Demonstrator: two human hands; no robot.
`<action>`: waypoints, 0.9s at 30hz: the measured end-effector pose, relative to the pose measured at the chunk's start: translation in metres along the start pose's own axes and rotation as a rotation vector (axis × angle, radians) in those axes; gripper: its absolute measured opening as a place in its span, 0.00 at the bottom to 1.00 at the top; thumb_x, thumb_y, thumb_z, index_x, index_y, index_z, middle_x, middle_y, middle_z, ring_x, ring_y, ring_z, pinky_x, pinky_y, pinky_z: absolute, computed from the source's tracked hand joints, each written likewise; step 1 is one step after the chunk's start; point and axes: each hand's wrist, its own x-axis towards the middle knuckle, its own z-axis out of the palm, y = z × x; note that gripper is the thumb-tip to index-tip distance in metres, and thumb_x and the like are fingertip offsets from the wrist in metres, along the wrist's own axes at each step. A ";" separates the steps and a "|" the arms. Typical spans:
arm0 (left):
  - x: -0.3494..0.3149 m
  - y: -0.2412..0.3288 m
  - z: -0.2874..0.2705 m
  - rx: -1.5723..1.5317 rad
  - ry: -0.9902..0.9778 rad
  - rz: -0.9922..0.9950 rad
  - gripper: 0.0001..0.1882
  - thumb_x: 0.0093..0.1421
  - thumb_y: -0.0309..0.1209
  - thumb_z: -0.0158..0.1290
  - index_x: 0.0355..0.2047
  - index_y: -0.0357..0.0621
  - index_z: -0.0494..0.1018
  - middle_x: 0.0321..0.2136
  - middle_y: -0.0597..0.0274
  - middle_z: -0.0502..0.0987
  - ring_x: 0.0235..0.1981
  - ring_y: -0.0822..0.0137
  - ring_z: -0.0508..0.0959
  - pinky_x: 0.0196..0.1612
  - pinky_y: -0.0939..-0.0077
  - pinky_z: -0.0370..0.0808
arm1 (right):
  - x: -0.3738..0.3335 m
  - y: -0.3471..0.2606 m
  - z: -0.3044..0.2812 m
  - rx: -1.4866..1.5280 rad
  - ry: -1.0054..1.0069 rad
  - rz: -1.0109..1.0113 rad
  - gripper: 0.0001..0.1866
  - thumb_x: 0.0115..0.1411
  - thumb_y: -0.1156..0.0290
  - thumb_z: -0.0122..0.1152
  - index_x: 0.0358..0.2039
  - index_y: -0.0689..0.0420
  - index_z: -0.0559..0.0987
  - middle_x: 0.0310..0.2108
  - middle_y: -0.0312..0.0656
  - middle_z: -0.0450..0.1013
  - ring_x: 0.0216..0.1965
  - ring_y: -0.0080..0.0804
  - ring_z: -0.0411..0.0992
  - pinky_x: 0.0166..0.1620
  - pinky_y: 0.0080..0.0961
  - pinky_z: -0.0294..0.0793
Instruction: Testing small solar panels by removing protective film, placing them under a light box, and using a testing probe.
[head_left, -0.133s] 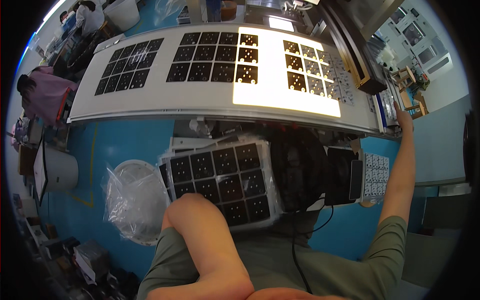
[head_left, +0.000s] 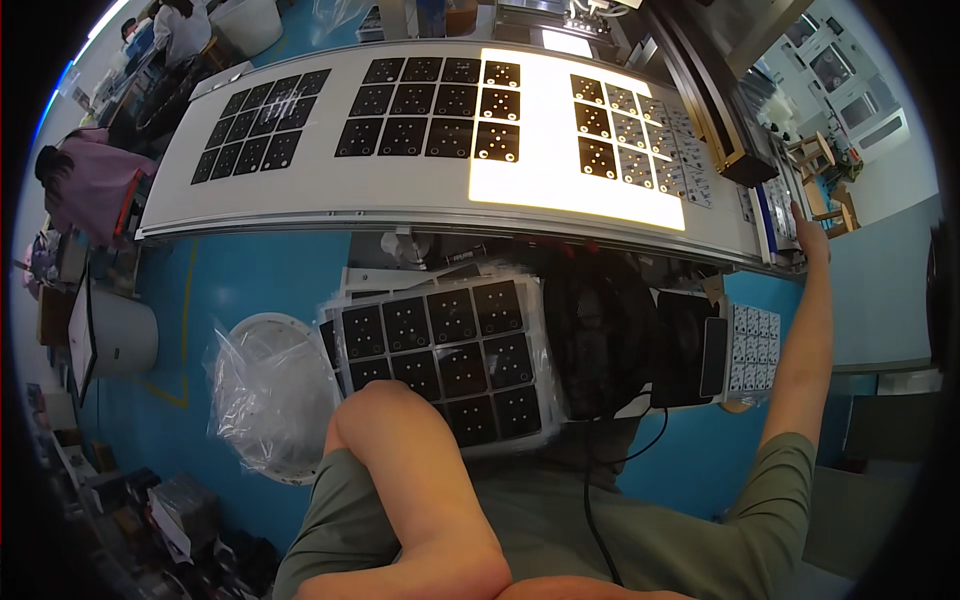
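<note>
Head view, landmark: the long white conveyor table (head_left: 300,205) running across the upper half; every place below is given from it.

Right hand (head_left: 806,232): stretched out to the table's far right end, fingers resting at the edge by a blue-and-white panel (head_left: 775,215); whether they grip anything cannot be told.

Left hand: out of sight; the bent left arm (head_left: 420,480) folds back toward the body below the table, elbow over the near tray.

Near tray (head_left: 440,355): a clear plastic tray of black square parts with white dots, just below the table's middle, the elbow overlapping its lower edge.

Trays on the table: one black group at the left end (head_left: 260,125), one at the middle (head_left: 430,108), a paler group at the right (head_left: 625,125); a bright lit patch (head_left: 560,170) lies between the last two.

Bin: a round white bin lined with a crumpled clear bag (head_left: 265,385), below the table, left of the near tray.

Small white tray (head_left: 752,345): below the table's right end, beside a dark phone (head_left: 713,355).

Black mass (head_left: 600,330): right of the near tray, its kind unclear.

Other person (head_left: 90,185): in pink, off the table's left end.
</note>
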 end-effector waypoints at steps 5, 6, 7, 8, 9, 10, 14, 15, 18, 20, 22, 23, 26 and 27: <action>0.005 0.009 -0.005 0.132 -0.044 -0.066 0.12 0.50 0.12 0.53 0.32 0.40 0.68 0.33 0.69 0.67 0.35 0.76 0.74 0.34 0.80 0.76 | 0.004 0.010 0.005 0.000 0.031 -0.004 0.59 0.58 0.18 0.32 0.53 0.68 0.79 0.52 0.64 0.75 0.54 0.58 0.74 0.56 0.53 0.71; 0.005 0.008 -0.005 0.153 -0.055 -0.063 0.12 0.50 0.12 0.53 0.31 0.40 0.68 0.33 0.69 0.67 0.34 0.76 0.74 0.34 0.80 0.76 | 0.001 0.005 0.002 0.003 0.041 -0.009 0.60 0.58 0.18 0.32 0.52 0.69 0.80 0.52 0.64 0.75 0.54 0.58 0.75 0.56 0.53 0.71; 0.005 0.008 -0.006 0.152 -0.058 -0.060 0.12 0.50 0.12 0.53 0.31 0.40 0.68 0.33 0.69 0.67 0.34 0.76 0.74 0.34 0.80 0.76 | -0.002 -0.001 0.001 0.007 0.042 -0.011 0.60 0.58 0.18 0.32 0.52 0.69 0.80 0.52 0.64 0.75 0.54 0.58 0.75 0.56 0.53 0.71; 0.004 0.006 -0.007 0.185 -0.077 -0.032 0.11 0.50 0.12 0.53 0.31 0.40 0.68 0.32 0.69 0.66 0.34 0.76 0.73 0.34 0.80 0.76 | -0.005 -0.007 -0.001 0.018 -0.022 0.021 0.58 0.59 0.19 0.33 0.51 0.69 0.80 0.50 0.62 0.77 0.50 0.55 0.76 0.51 0.51 0.73; 0.004 0.006 -0.008 0.219 -0.095 -0.007 0.11 0.50 0.12 0.53 0.30 0.40 0.67 0.32 0.69 0.66 0.33 0.76 0.73 0.34 0.81 0.76 | -0.009 -0.012 -0.002 0.026 -0.088 0.055 0.56 0.61 0.21 0.34 0.49 0.69 0.81 0.48 0.61 0.78 0.46 0.52 0.78 0.47 0.48 0.75; 0.004 0.006 -0.008 0.210 -0.087 -0.010 0.11 0.50 0.12 0.53 0.30 0.40 0.67 0.32 0.69 0.66 0.33 0.76 0.73 0.34 0.81 0.76 | -0.003 -0.001 0.003 0.025 -0.084 0.066 0.56 0.61 0.21 0.34 0.49 0.69 0.81 0.48 0.61 0.78 0.46 0.52 0.78 0.47 0.48 0.75; 0.002 0.000 -0.005 0.157 -0.057 0.003 0.11 0.50 0.13 0.53 0.29 0.40 0.66 0.30 0.70 0.65 0.31 0.76 0.71 0.33 0.81 0.76 | 0.008 0.008 0.009 -0.024 0.094 0.012 0.57 0.61 0.21 0.35 0.51 0.70 0.79 0.46 0.59 0.79 0.44 0.51 0.79 0.47 0.49 0.75; 0.002 -0.003 -0.005 0.142 -0.048 0.029 0.11 0.50 0.13 0.54 0.29 0.40 0.66 0.30 0.70 0.65 0.31 0.76 0.71 0.32 0.82 0.75 | 0.011 0.011 0.006 0.004 -0.032 0.022 0.57 0.60 0.21 0.35 0.54 0.70 0.78 0.50 0.60 0.78 0.49 0.53 0.78 0.51 0.50 0.74; 0.002 0.002 -0.004 0.222 -0.025 -0.017 0.11 0.50 0.14 0.54 0.28 0.40 0.65 0.29 0.70 0.64 0.30 0.76 0.70 0.31 0.82 0.74 | 0.015 0.019 0.012 -0.057 0.132 0.005 0.57 0.60 0.20 0.36 0.54 0.70 0.78 0.46 0.58 0.79 0.44 0.51 0.79 0.47 0.48 0.76; 0.002 0.002 -0.003 0.243 -0.040 -0.026 0.11 0.51 0.14 0.54 0.28 0.40 0.65 0.29 0.70 0.64 0.30 0.76 0.69 0.30 0.82 0.73 | 0.002 -0.004 0.001 -0.020 0.005 0.018 0.57 0.60 0.20 0.36 0.55 0.69 0.77 0.50 0.59 0.78 0.48 0.52 0.78 0.50 0.49 0.75; 0.001 0.002 -0.003 0.247 -0.034 -0.040 0.11 0.51 0.14 0.54 0.28 0.40 0.65 0.29 0.70 0.64 0.29 0.76 0.69 0.30 0.82 0.72 | -0.003 -0.001 -0.004 0.009 -0.109 0.053 0.57 0.60 0.20 0.36 0.57 0.69 0.76 0.53 0.59 0.76 0.53 0.53 0.76 0.54 0.50 0.74; 0.001 0.002 -0.003 0.240 -0.035 -0.038 0.11 0.51 0.14 0.54 0.27 0.40 0.64 0.29 0.70 0.64 0.29 0.76 0.69 0.29 0.82 0.72 | -0.002 0.003 0.003 -0.019 0.016 0.041 0.57 0.60 0.20 0.36 0.55 0.69 0.77 0.51 0.59 0.77 0.50 0.53 0.77 0.52 0.50 0.75; 0.000 0.001 -0.003 0.241 -0.034 -0.031 0.10 0.51 0.14 0.53 0.28 0.40 0.64 0.30 0.69 0.65 0.30 0.76 0.69 0.29 0.82 0.72 | -0.006 -0.001 -0.004 -0.005 0.033 0.040 0.57 0.60 0.20 0.36 0.56 0.68 0.78 0.52 0.59 0.77 0.51 0.53 0.77 0.53 0.50 0.74; 0.000 0.001 -0.002 0.248 -0.030 -0.028 0.10 0.52 0.14 0.53 0.28 0.40 0.65 0.30 0.69 0.65 0.30 0.76 0.69 0.29 0.82 0.72 | -0.007 -0.002 -0.007 0.035 -0.073 0.055 0.57 0.60 0.20 0.36 0.57 0.68 0.77 0.55 0.60 0.75 0.55 0.54 0.75 0.56 0.50 0.73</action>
